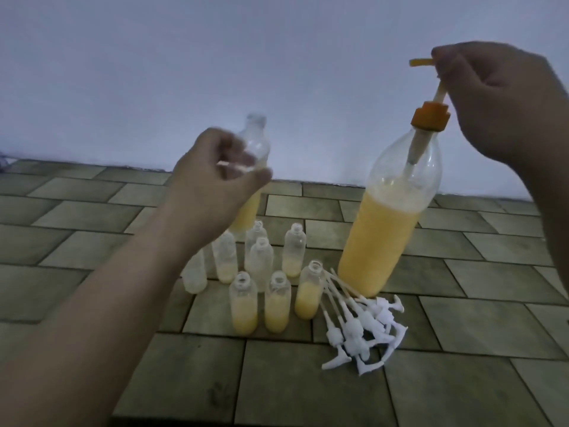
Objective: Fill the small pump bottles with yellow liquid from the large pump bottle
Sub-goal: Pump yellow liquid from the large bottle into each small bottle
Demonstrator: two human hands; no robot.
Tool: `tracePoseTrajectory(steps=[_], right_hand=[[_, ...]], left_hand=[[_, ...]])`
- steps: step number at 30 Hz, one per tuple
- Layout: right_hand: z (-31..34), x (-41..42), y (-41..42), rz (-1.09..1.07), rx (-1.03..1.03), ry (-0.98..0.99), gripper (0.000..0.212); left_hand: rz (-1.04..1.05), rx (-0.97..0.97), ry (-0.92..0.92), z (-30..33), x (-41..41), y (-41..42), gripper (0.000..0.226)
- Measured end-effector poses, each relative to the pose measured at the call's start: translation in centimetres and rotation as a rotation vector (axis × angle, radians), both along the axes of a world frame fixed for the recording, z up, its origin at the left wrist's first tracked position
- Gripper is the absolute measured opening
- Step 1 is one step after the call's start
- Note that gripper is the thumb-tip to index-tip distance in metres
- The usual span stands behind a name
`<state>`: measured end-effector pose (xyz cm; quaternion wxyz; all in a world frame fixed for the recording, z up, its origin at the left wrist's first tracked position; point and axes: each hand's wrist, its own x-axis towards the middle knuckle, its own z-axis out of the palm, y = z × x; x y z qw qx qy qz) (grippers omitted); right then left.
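Note:
The large pump bottle (381, 235) stands right of centre on the tiled floor, over half full of yellow liquid. Its orange collar (429, 118) carries a raised stem, and my right hand (498, 100) pinches the pump head, whose orange nozzle (420, 62) points left. Several small clear bottles (277, 306) stand open-necked in a cluster left of it, each partly filled with yellow. My left hand (212, 186) hovers above the cluster, blurred, with curled fingers. It is in front of a taller uncapped bottle (257, 137); whether it grips that bottle is unclear.
A pile of white pump tops with dip tubes (360, 331) lies on the floor at the base of the large bottle, right of the small ones. A pale wall (215, 72) rises just behind the bottles. Grey-green tiles (308, 389) extend toward me.

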<state>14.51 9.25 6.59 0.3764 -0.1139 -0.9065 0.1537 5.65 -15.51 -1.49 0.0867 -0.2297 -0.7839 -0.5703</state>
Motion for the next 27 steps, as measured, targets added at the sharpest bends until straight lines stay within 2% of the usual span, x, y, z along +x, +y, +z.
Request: tracePoseTrajectory(steps=[4, 7, 13, 23, 27], right_hand=[[-0.5, -0.3, -0.2, -0.015, -0.026, 0.046, 0.042], [-0.8, -0.5, -0.5, -0.021, -0.049, 0.076, 0.040], [-1.2, -0.7, -0.9, -0.031, -0.070, 0.114, 0.041], [-1.3, -0.9, -0.8, -0.049, -0.075, 0.125, 0.040], [-1.4, -1.0, -0.6, -0.072, 0.028, 0.098, 0.043]], left_hand=[[0.115, -0.004, -0.175, -5.0, 1.5, -4.0, 0.045], [0.192, -0.057, -0.267, -8.4, 3.2, -5.5, 0.039], [0.182, -0.113, -0.416, -13.5, 3.5, -6.1, 0.037], [0.168, -0.037, -0.315, -16.0, 2.3, -5.5, 0.043], [0.314, 0.022, -0.185, -16.6, 2.5, -7.4, 0.051]])
